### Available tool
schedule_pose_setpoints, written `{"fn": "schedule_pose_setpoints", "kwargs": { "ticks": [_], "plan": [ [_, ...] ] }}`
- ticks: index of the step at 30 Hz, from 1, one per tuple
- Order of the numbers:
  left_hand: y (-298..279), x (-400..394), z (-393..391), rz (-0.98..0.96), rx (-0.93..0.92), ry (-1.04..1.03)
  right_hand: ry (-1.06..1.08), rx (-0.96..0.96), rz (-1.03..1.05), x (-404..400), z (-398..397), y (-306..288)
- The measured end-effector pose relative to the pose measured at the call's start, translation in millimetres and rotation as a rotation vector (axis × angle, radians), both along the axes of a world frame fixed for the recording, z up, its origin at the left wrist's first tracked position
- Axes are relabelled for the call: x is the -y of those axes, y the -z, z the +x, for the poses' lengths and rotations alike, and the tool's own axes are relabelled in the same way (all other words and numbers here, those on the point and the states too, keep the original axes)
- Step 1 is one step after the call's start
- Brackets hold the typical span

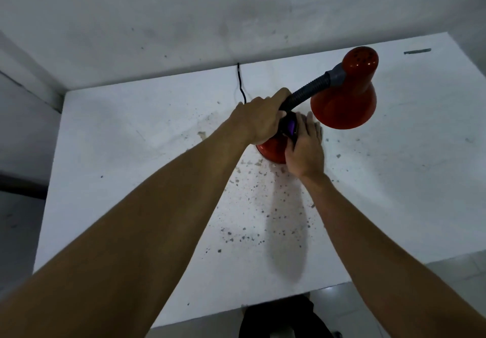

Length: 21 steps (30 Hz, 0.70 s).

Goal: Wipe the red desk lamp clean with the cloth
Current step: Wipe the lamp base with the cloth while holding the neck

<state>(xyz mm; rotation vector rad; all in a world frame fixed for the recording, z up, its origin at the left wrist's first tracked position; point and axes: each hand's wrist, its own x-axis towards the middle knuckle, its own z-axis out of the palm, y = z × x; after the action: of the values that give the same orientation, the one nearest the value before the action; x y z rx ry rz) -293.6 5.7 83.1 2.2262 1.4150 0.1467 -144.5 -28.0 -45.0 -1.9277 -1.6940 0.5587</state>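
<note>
The red desk lamp stands on the white table (131,153), its red shade (347,95) tilted up to the right on a black flexible neck (307,91). Its red base (272,150) is partly covered by both hands. My left hand (259,116) is closed around the lower end of the neck. A dark cloth with a purple patch (290,128) lies against the base, pressed there by my right hand (306,150). Most of the cloth is hidden between the hands.
A black power cord (240,82) runs from the lamp over the table's back edge to the wall. Dirt specks and flakes dot the tabletop (263,206) in front of the lamp. A grey mark (416,51) sits at the far right corner. Walls close in behind and on the left.
</note>
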Motion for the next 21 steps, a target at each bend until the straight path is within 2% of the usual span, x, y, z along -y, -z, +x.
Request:
{"fn": "schedule_pose_setpoints", "kwargs": {
  "ticks": [6, 10, 13, 15, 19, 21],
  "plan": [
    [2, 0, 0, 0.029, 0.009, 0.013, -0.202, 0.035, -0.075, -27, 24, -13],
    [1, -2, 1, 0.046, 0.006, -0.002, -0.194, 0.125, -0.049, 8, 14, -13],
    [1, -2, 1, 0.041, -0.007, -0.001, -0.148, 0.110, 0.003, 43, 8, -7],
    [1, -5, 1, 0.023, -0.012, 0.004, -0.060, -0.017, -0.088, 56, -2, -4],
    [-2, -11, -7, 0.082, 0.073, -0.006, 0.344, -0.555, -0.162, 46, -25, -42],
    [-6, -14, -9, 0.102, 0.118, -0.022, 0.453, -0.737, -0.167, 32, -30, -67]
  ]
}}
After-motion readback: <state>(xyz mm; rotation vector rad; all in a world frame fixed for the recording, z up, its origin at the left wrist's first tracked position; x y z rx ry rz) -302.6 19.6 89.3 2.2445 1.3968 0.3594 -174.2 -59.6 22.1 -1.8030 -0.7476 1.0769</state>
